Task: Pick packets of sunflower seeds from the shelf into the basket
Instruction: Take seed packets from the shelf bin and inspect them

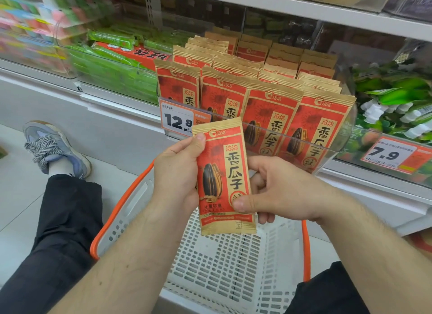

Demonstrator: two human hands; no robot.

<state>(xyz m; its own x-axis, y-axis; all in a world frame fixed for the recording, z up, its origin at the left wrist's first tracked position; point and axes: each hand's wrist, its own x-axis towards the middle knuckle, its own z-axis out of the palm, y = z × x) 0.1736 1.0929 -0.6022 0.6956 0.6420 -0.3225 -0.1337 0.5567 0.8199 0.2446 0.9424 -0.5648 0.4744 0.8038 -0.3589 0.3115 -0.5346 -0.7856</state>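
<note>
Head view shows one red sunflower seed packet (223,178) held upright over the white basket (233,267) with orange handles; the left hand (177,173) grips its left edge, thumb on the top corner; the right hand (278,189) pinches its lower right side, thumb on the front; more matching packets (273,117) stand in the clear shelf tray (327,147) just beyond, beside a 12.8 price tag (176,120).

At frame centre, a red and tan packet (224,178) printed with a black striped seed is seen. Below it, the basket (233,267) is white with orange handles. At left, a blue-grey shoe (56,147) with striped laces and black trousers (60,231) are shown.
</note>
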